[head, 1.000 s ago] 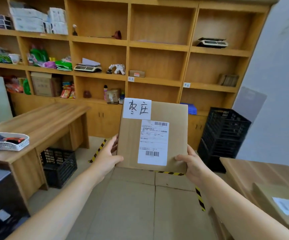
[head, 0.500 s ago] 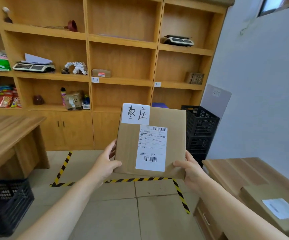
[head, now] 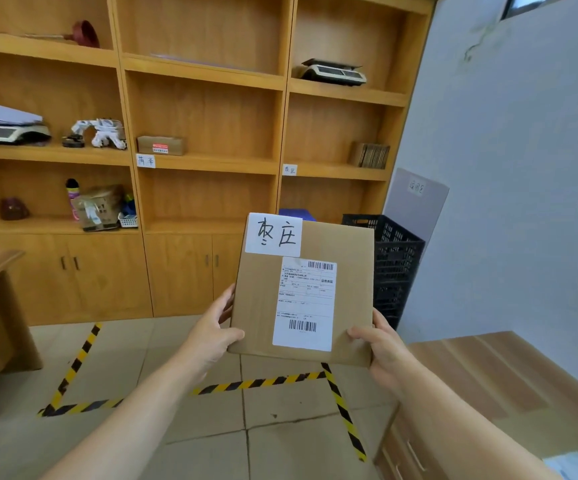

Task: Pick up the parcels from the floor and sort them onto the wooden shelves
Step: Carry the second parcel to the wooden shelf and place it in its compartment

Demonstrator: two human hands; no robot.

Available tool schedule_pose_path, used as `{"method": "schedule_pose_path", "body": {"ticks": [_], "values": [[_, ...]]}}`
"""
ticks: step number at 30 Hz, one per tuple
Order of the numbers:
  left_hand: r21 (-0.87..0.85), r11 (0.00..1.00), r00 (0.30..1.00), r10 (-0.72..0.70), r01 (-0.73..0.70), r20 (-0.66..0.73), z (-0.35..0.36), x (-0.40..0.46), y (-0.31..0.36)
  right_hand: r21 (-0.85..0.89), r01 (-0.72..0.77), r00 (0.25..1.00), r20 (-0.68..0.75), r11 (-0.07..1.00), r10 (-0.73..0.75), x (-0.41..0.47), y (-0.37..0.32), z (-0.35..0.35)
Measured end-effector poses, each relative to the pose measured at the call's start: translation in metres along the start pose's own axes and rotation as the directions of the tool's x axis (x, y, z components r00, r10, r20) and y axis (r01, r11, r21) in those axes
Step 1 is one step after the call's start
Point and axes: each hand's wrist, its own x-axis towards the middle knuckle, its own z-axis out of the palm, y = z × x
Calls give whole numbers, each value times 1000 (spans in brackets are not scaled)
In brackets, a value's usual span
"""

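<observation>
Fig.: I held the parcel [head: 263,299] upright in front of me w/ both hands, above the tiled floor [head: 208,427] and its striped tape [head: 260,382], facing the wooden shelves [head: 208,164]. My left hand [head: 211,336] gripped its lower-left edge, thumb on the front; my right hand [head: 381,348] gripped the lower-right corner. A handwritten tag [head: 273,234] and shipping label [head: 304,304] faced me; black crates [head: 396,261] stood behind at right
</observation>
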Motion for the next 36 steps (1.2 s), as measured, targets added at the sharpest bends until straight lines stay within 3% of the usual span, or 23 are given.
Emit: {"method": "schedule_pose_path", "body": {"ticks": [13, 19, 29, 36], "values": [[28, 1000, 998, 12, -10, -59, 75, 192, 8, -46, 51, 999, 17, 998, -51, 189, -64, -53], [63, 998, 999, 27, -25, -37, 72, 285, -8, -262, 199, 978, -16, 944, -210, 279, -62, -37], [30, 998, 999, 47, -48, 26, 45, 477, -16, -518, 296, 922, -63, 802, -381, 441, -92, 14], [115, 985, 991, 123, -128, 51, 51, 595, -13, -593, 338, 878, -81, 730, -472, 543, -103, 23]]}}
